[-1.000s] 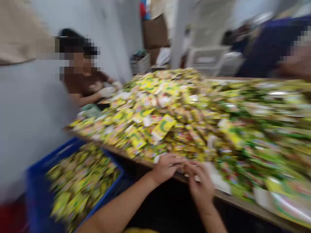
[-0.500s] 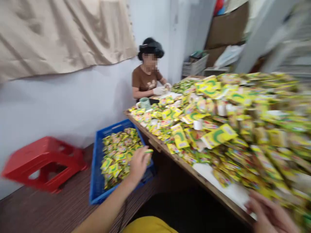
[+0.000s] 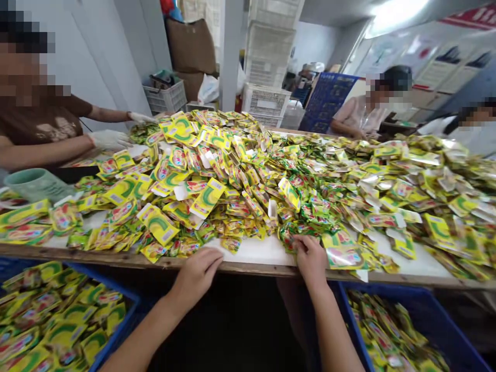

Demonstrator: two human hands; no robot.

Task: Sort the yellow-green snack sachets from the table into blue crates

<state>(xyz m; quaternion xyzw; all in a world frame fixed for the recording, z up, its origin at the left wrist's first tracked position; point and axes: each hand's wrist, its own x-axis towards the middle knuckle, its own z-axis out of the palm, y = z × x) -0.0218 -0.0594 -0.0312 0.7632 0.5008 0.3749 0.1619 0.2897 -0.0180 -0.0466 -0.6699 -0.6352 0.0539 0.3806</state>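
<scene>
My left hand (image 3: 197, 271) is at the table's front edge with its fingers bent and pressed together; whatever may be in them is hidden. Just beyond its fingertips lies a small yellow sachet (image 3: 231, 244). My right hand (image 3: 313, 258) pinches at a green sachet (image 3: 287, 238) at the near side of a heap of green sachets (image 3: 315, 209). To the right of that hand a flat yellow-and-green box (image 3: 343, 250) rests on the white tabletop (image 3: 256, 251). Yellow cardboard boxes (image 3: 209, 199) are piled across the table, some with open flaps.
Blue crates holding yellow packs stand below the table edge, one at left (image 3: 127, 299) and one at right (image 3: 437, 315). A green mug (image 3: 36, 185) is at the table's left. A gloved co-worker (image 3: 42, 124) sits there; other people (image 3: 364, 111) work across the table.
The view has swung right from the left crate to the table. My left hand, earlier over that crate with a small yellow pack, is now at the table edge; my right hand has reached the green sachets.
</scene>
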